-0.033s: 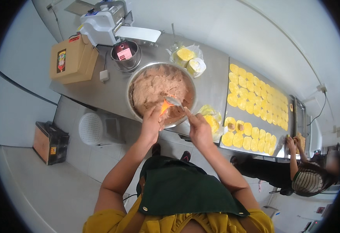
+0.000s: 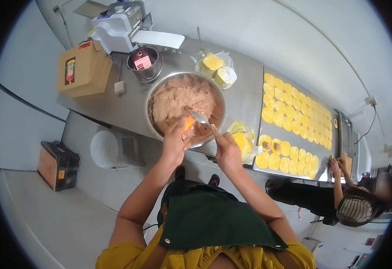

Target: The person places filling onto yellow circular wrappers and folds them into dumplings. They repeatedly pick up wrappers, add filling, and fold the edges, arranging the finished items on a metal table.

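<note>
A wide metal bowl [image 2: 151, 126] holds a large mass of pinkish-brown minced filling [image 2: 182, 101]. Over its near side, my left hand [image 2: 176, 142] is closed around an orange tool [image 2: 189, 123], whose exact kind is hard to make out. My right hand [image 2: 227, 150] grips a metal spoon [image 2: 200, 117] by the handle. The spoon's bowl lies against the tip of the orange tool, just above the filling. A little filling seems to sit on that tip. To the right of my right hand lies an opened plastic bag of yellow wrappers [image 2: 242, 142].
Rows of yellow wrappers [image 2: 290, 107] cover the steel table; two near ones carry filling [image 2: 275, 146]. Behind the bowl stand wrapped yellow stacks [image 2: 213, 62], a metal pot [image 2: 149, 74], a machine [image 2: 119, 29] and a cardboard box [image 2: 86, 69]. Another person [image 2: 357, 201] works at the right end.
The spoon has tilted slightly, its bowl pressing lower beside the orange tool. My right hand has shifted slightly left. Both hands keep their holds.
</note>
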`<state>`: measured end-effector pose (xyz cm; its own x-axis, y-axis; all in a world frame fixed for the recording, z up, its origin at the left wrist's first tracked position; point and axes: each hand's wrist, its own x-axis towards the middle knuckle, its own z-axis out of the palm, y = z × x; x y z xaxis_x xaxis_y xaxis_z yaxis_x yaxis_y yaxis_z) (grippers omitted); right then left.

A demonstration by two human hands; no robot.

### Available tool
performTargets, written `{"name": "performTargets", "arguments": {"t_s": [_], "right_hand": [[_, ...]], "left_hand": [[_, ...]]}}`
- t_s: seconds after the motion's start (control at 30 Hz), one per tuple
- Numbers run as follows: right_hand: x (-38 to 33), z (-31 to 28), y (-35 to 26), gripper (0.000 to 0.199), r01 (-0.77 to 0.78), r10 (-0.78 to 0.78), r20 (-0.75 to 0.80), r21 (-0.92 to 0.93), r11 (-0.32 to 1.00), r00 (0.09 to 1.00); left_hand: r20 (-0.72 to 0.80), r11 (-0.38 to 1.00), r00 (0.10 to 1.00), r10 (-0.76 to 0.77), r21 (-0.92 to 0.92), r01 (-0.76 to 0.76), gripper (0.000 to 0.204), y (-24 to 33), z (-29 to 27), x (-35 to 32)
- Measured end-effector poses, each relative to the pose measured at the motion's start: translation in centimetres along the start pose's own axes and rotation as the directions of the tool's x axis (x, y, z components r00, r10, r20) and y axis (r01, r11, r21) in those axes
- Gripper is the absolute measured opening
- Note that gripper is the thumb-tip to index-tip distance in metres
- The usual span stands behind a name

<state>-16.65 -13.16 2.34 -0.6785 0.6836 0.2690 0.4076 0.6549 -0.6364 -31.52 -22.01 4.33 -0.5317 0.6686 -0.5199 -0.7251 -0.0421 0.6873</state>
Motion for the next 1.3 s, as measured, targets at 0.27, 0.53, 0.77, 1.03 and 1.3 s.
{"name": "performTargets", "arguments": {"t_s": [0.27, 0.53, 0.77, 1.03, 1.3], "right_hand": [[-1.1, -3.8, 5.0, 0.037, -0.167, 0.181, -0.035, 0.251, 0.953, 0.983], [2.1, -7.6, 5.1, 0.028, -0.141, 0.084, 0.184, 0.323, 0.936, 0.979], [1.5, -9.1, 3.7, 0.031, 0.149, -0.149, 0.000, -0.093, 0.985, 0.989], [-1.8, -6.4, 9.5, 0.033, -0.852, -0.040, 0.864, 0.487, -0.192, 0.502], [-10.1, -22.1, 12.6, 0.035, -0.236, 0.624, -0.329, 0.723, 0.649, 0.708]], "left_hand": [[0.272, 0.728, 0.938, 0.213, 0.597, -0.338, 0.027, 1.5, -2.3, 0.6], [0.512, 0.443, 0.836, 0.199, 0.714, -0.542, 0.024, 2.7, -1.0, 0.1], [0.536, 0.296, 0.799, 0.274, 0.743, -0.600, 0.022, 2.2, 0.2, -0.2], [0.715, -0.085, 0.647, 0.266, 0.685, -0.723, 0.014, -1.8, 2.6, 0.5], [0.365, 0.077, 0.711, 0.601, 0.859, -0.506, 0.040, -2.2, -1.0, 4.5]]}}
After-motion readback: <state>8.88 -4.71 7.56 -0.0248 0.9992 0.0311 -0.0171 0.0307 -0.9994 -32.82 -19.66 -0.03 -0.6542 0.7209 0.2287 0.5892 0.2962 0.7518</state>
